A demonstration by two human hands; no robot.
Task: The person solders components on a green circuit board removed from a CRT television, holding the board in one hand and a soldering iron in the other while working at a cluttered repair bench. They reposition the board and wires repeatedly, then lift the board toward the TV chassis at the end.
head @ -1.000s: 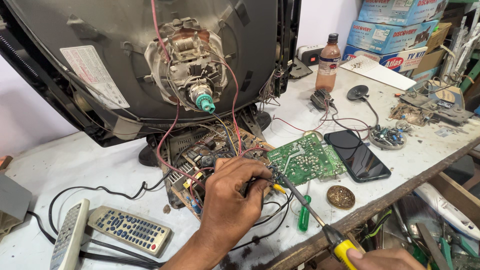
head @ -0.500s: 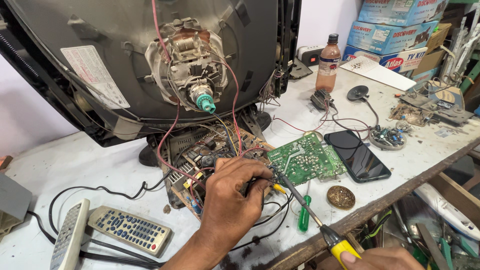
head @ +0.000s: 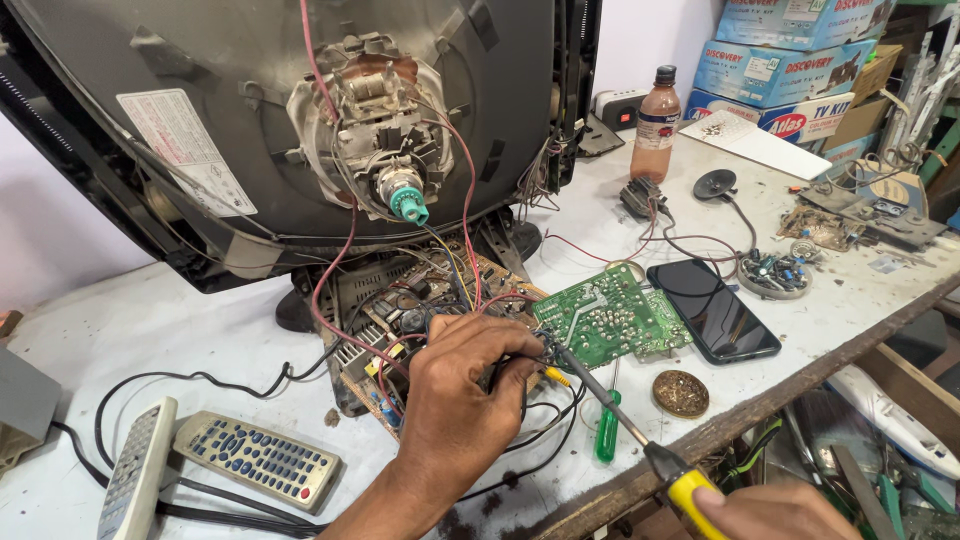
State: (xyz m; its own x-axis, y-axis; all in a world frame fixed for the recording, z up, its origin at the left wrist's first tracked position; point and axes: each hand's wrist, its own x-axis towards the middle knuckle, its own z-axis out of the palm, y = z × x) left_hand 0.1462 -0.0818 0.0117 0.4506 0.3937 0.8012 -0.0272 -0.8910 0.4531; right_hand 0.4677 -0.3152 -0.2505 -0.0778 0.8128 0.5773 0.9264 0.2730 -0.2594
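Soldering iron (head: 640,445), gripped closed by the right hand (head: 770,510) at the desk's (head: 150,330) front edge, tips onto the green circuit board (head: 610,315); left hand (head: 455,400) fingers pinch wires (head: 530,400) there.

The left hand (head: 462,400) comes up from the bottom edge of the view on a bare forearm, back of the hand facing the camera, wrist nearly straight. Its fingers (head: 505,345) are curled down and bunched together, tips pressed at the near-left corner of the green circuit board (head: 612,315). The right hand (head: 775,510) sits low, below and to the right of that board, only its upper part in view. Its fingers wrap closed around the yellow handle of a tool (head: 620,405), whose shaft slants up and left to the board's left edge, beside the left fingertips.
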